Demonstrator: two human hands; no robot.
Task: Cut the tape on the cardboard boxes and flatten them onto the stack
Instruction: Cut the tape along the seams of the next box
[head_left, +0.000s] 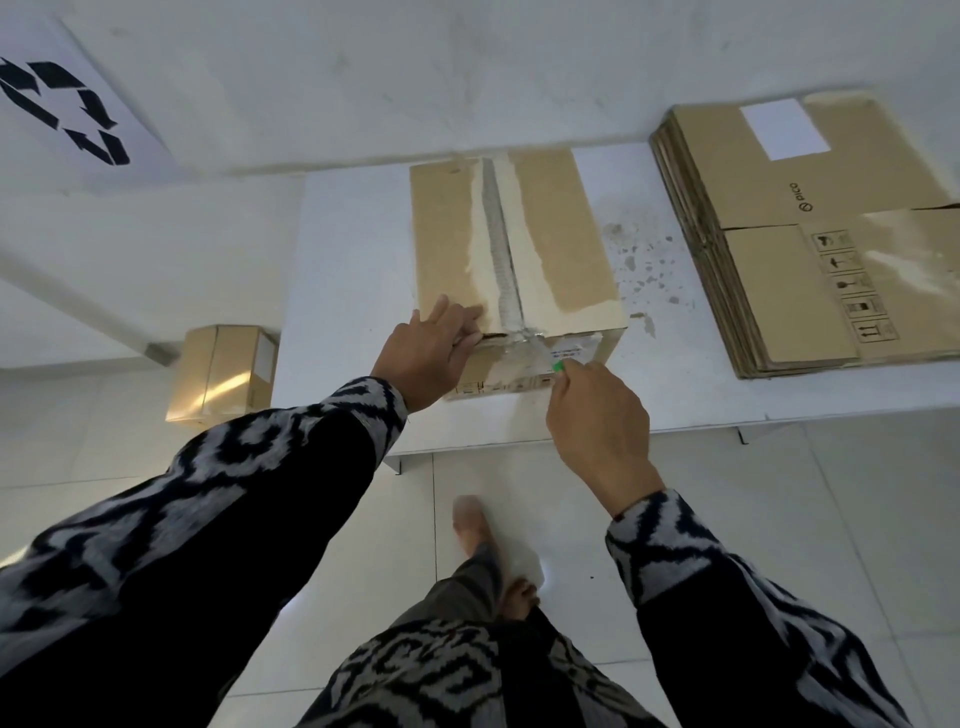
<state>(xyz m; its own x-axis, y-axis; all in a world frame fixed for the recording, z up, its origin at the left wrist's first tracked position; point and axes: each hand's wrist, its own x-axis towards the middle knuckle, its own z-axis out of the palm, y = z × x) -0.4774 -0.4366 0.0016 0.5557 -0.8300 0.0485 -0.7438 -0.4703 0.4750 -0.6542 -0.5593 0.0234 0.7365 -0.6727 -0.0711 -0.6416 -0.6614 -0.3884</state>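
Observation:
A brown cardboard box (561, 244) stands on the white table (343, 291), with torn tape along its top centre seam. My left hand (434, 353) grips the near left flap edge of the box, fingers hooked over the top. My right hand (597, 415) holds a green-handled cutter (550, 358), its blade at the clear tape on the near edge of the seam. To the right lies a stack of flattened cardboard boxes (810, 234) on the table.
Another closed cardboard box (223, 371) sits on the floor left of the table. A white sheet with a black recycling symbol (67, 104) hangs on the wall at upper left. My bare feet (472, 525) stand on the tiled floor before the table.

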